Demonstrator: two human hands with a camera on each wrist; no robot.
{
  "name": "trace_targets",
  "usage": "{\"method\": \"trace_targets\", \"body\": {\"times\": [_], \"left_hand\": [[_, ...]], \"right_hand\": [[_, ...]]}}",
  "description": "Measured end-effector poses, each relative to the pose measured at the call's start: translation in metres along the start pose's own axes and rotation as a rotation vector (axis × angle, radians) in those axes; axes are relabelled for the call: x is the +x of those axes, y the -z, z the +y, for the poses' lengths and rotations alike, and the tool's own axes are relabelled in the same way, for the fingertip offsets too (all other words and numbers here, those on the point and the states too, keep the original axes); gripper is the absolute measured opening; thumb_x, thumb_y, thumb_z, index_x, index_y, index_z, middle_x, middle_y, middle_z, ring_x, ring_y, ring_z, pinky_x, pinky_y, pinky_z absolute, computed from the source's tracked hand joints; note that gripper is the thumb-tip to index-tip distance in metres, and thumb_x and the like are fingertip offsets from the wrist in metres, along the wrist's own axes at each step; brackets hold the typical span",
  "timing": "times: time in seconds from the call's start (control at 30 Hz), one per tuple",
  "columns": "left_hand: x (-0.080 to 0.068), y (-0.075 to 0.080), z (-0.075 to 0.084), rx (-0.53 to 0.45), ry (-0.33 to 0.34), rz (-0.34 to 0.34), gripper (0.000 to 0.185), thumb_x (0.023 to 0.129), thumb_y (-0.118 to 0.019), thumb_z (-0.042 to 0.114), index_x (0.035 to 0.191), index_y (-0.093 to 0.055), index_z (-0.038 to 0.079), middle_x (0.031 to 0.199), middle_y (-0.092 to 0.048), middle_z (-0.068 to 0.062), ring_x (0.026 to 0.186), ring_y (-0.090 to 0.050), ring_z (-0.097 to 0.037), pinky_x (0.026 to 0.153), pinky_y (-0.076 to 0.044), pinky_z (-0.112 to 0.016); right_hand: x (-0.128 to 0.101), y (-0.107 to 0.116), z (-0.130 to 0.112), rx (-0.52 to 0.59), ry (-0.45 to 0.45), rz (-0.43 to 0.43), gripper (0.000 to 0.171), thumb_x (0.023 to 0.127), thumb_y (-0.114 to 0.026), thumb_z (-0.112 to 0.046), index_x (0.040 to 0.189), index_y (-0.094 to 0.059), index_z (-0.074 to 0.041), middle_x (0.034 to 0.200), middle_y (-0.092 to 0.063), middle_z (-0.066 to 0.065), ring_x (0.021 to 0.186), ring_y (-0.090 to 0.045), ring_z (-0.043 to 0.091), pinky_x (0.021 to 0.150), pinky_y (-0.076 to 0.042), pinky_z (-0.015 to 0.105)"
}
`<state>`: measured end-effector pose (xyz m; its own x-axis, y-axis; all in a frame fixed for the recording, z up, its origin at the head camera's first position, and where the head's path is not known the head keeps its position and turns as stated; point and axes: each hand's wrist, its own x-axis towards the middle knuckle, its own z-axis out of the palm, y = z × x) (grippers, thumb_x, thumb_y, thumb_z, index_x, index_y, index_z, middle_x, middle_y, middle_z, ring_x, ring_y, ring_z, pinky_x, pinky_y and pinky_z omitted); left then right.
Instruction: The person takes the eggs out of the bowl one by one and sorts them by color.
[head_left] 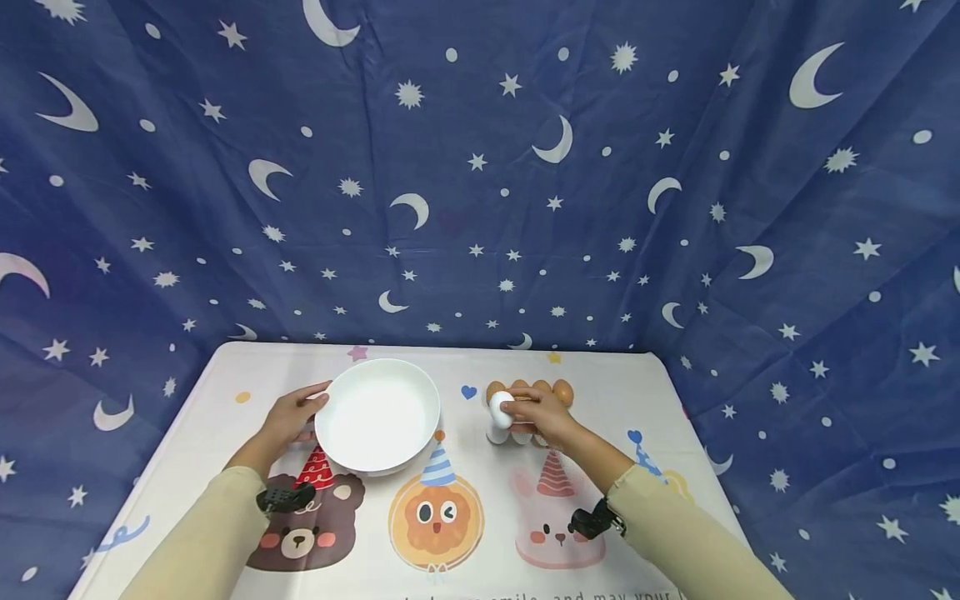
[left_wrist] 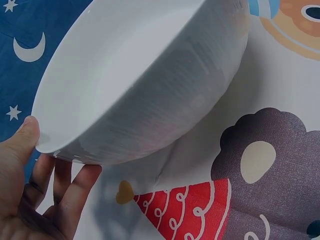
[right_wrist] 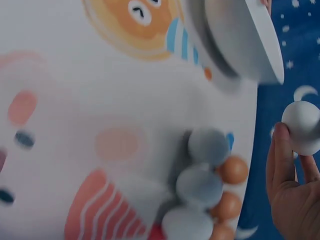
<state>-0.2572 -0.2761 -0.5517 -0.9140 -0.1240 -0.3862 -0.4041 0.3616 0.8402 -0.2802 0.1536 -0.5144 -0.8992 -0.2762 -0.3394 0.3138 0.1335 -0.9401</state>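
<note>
One white egg (head_left: 498,408) is up off the egg rack (head_left: 525,417), pinched in the right hand's (head_left: 542,417) fingertips, while the left hand (head_left: 288,419) grips the white bowl's (head_left: 377,414) near rim, thumb on top, so carrying the egg across to it looks next.

Illumination is even and diffuse from above. The head view is sharp, with wide-angle bending at the edges of the backdrop (head_left: 675,167). The bowl (head_left: 377,414) casts only a soft, short shadow on the worktop (head_left: 480,517). The left wrist view is dim under the bowl. The right wrist view is soft and out of focus, dulling the eggs (right_wrist: 200,187).
</note>
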Motion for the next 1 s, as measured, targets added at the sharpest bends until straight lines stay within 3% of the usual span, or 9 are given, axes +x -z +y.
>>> {"method": "trace_targets", "body": {"times": [0.23, 0.4, 0.6, 1.0], "left_hand": [[0.004, 0.002, -0.003, -0.007, 0.029, -0.006, 0.059, 0.102, -0.052, 0.04, 0.153, -0.037, 0.016, 0.135, -0.048, -0.024, 0.119, -0.057, -0.035, 0.076, -0.062, -0.031], [0.004, 0.002, -0.006, -0.003, 0.029, -0.001, 0.059, 0.101, -0.053, 0.04, 0.152, -0.037, 0.015, 0.132, -0.049, -0.023, 0.115, -0.058, -0.033, 0.075, -0.062, -0.031], [0.004, 0.002, -0.006, -0.012, 0.029, 0.004, 0.06, 0.101, -0.054, 0.04, 0.152, -0.038, 0.015, 0.128, -0.05, -0.022, 0.113, -0.059, -0.031, 0.075, -0.062, -0.031], [0.007, -0.001, -0.005, -0.003, 0.025, 0.0, 0.06, 0.1, -0.054, 0.042, 0.153, -0.037, 0.017, 0.136, -0.047, -0.025, 0.121, -0.055, -0.038, 0.076, -0.062, -0.031]], "right_hand": [[-0.012, 0.049, 0.011, 0.044, -0.034, 0.09, 0.058, 0.094, -0.066, -0.013, 0.143, -0.042, 0.009, 0.122, -0.06, 0.02, 0.09, -0.071, 0.015, 0.082, -0.06, 0.029], [-0.017, 0.074, 0.023, 0.026, -0.053, 0.164, 0.059, 0.095, -0.067, -0.015, 0.143, -0.042, 0.008, 0.126, -0.058, 0.02, 0.09, -0.07, 0.014, 0.087, -0.059, 0.031], [-0.019, 0.092, 0.041, 0.024, -0.076, 0.224, 0.06, 0.093, -0.069, -0.015, 0.141, -0.043, 0.01, 0.113, -0.068, 0.015, 0.085, -0.072, 0.014, 0.081, -0.061, 0.029], [-0.006, 0.112, 0.07, -0.008, -0.128, 0.247, 0.061, 0.091, -0.072, -0.018, 0.139, -0.047, 0.01, 0.097, -0.073, 0.009, 0.078, -0.073, 0.013, 0.074, -0.061, 0.026]]}}
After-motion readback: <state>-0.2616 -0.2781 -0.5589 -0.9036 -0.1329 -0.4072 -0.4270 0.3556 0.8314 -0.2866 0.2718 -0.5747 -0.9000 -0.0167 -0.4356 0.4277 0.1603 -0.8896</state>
